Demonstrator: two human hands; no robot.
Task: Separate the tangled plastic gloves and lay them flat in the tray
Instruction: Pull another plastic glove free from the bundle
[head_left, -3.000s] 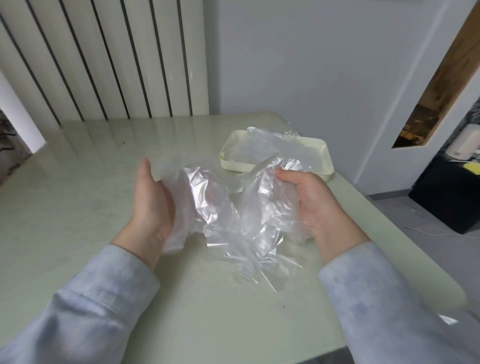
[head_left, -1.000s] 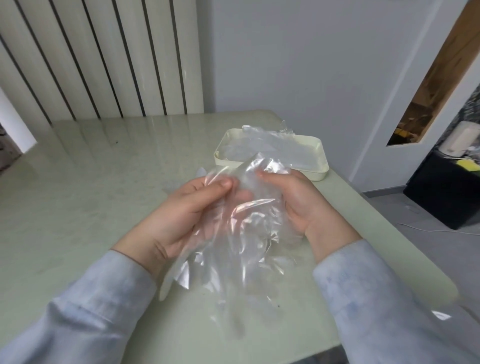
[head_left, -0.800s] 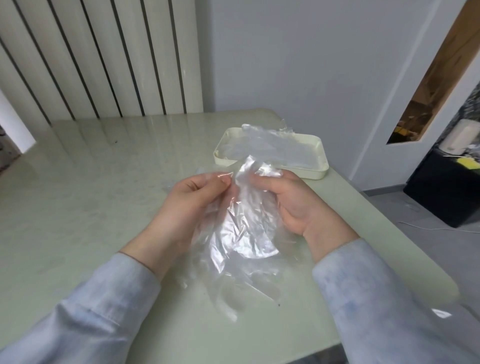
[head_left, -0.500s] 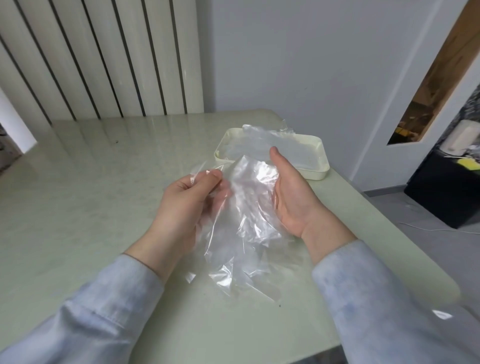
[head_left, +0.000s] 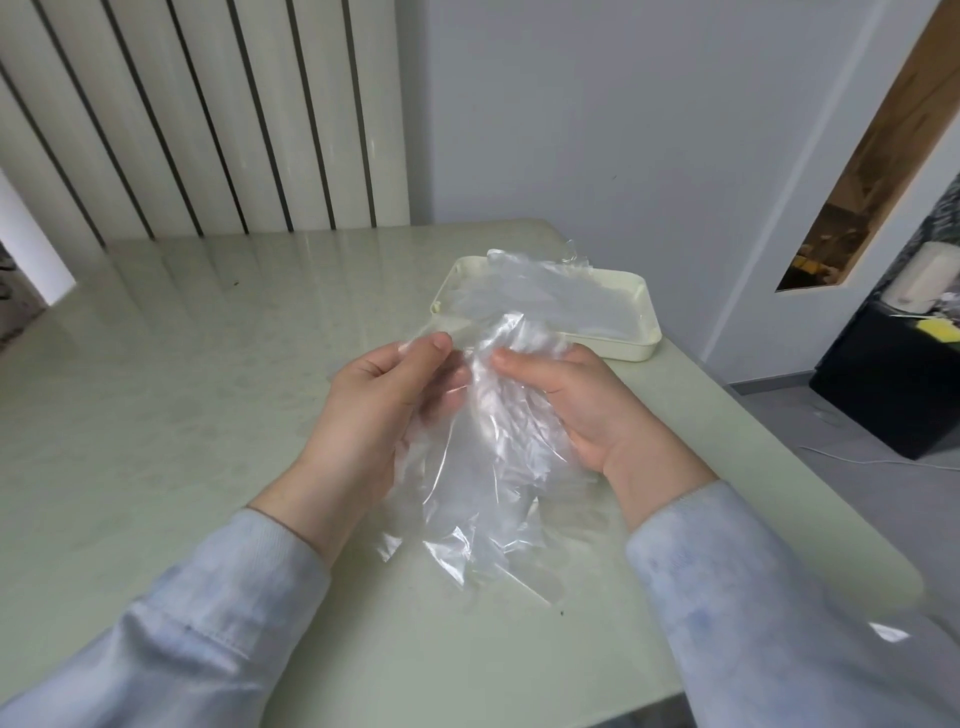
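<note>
Clear tangled gloves (head_left: 483, 457) hang pinched between left hand (head_left: 374, 415) and right hand (head_left: 576, 405), raised above table (head_left: 156, 389).

The tangled gloves (head_left: 488, 467) veil the left hand's (head_left: 371, 415) fingertips, and how many gloves hang between the hands cannot be told. Beyond the right hand (head_left: 587, 410), clear plastic (head_left: 545, 296) hides the tray's (head_left: 647, 338) floor.

No words, numbers or signs can be read anywhere. The gloves (head_left: 493, 441) are clear and plain. The tray (head_left: 631, 357) near the far right corner of the worktop (head_left: 182, 364) is plain cream. The white thing (head_left: 922, 275) past the right edge is too blurry to read.
</note>
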